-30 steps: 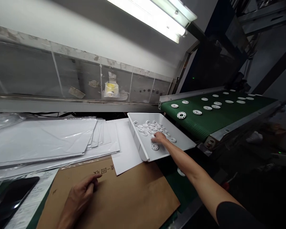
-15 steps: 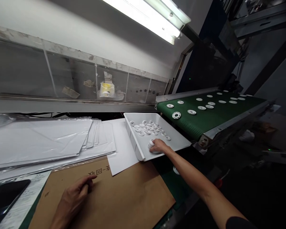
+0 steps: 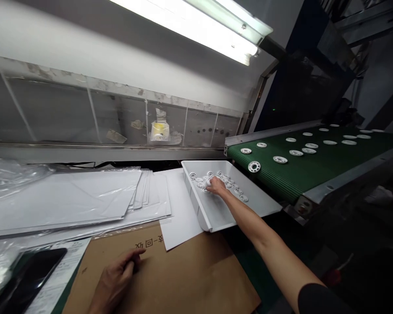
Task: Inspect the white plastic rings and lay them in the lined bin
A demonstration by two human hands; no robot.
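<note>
My right hand (image 3: 216, 186) reaches into the white tray (image 3: 196, 205), its fingers closed on white rings (image 3: 208, 180) over the scattered pile there. Several loose white rings (image 3: 243, 198) lie around and behind the hand in the tray. Over the brown cardboard (image 3: 177, 274) is my left hand (image 3: 119, 272), with the index finger stretched out and the other fingers curled; I see nothing in it.
A green conveyor belt (image 3: 281, 174) carrying several white rings runs beside the tray on the right. At left lie bagged white sheets (image 3: 85, 196) and a dark phone (image 3: 36, 279). A bright lamp hangs above.
My right hand has moved from the tray's near part back to the ring pile, still holding rings. The view has shifted, and my left hand stays over the cardboard.
</note>
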